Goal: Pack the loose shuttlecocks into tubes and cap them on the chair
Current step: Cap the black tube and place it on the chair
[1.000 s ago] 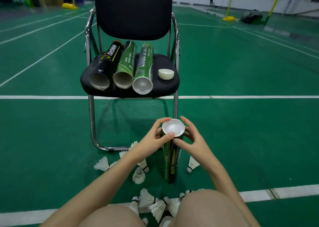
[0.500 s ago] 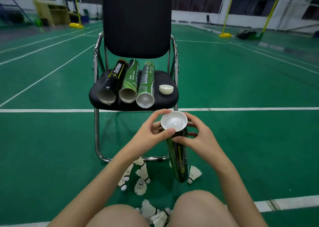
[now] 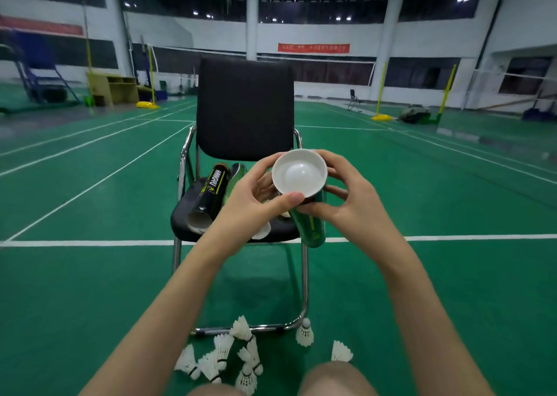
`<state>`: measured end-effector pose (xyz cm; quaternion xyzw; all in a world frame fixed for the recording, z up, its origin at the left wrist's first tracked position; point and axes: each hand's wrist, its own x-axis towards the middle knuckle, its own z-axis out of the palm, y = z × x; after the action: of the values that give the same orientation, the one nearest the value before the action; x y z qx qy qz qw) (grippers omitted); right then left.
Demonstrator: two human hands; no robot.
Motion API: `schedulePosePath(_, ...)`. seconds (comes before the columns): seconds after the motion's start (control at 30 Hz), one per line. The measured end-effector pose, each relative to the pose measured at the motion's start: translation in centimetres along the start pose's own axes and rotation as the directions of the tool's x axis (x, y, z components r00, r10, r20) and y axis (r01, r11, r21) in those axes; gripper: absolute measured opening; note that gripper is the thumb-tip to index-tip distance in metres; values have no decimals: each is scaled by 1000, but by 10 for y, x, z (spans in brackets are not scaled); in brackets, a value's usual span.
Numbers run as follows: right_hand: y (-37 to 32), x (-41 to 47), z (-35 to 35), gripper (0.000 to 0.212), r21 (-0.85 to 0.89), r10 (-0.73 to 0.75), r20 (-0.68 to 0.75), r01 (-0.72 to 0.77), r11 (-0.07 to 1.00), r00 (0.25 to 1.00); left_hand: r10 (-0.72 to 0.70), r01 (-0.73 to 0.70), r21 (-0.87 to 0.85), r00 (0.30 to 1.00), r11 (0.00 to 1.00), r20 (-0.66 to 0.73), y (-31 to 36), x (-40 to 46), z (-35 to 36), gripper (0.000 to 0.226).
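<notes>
Both hands hold a dark green cardboard tube with a white plastic cap above the black padded chair's front edge: left hand pinching the cap's rim, right hand curled round the tube. White feather shuttlecocks lie scattered on the green court floor.

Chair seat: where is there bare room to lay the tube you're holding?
The hands and held tube hide most of the seat. Its left is crowded: a black tube and a green tube lie side by side. Bare cushion shows only left of the black tube. The right side cannot be judged. Floor beneath is crowded with loose shuttlecocks.
</notes>
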<state>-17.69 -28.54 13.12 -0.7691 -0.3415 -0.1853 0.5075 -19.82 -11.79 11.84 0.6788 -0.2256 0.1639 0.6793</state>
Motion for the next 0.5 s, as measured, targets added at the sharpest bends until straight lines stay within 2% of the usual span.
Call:
schedulePosePath(0.23,-21,40,11,64,12,-157,6,156,988,988,118,-115,83,993,990,-30,32,10,-30,58)
schedulePosePath(0.37,-16,63,44,62,18,-223,16,223,975,975,154,-121,286,983,950,-95,37,7,-57,67)
schedulePosePath(0.5,-9,86,87,62,35,-287,57,285,958,956,267,-158,564,957,811,-117,29,7,-88,75)
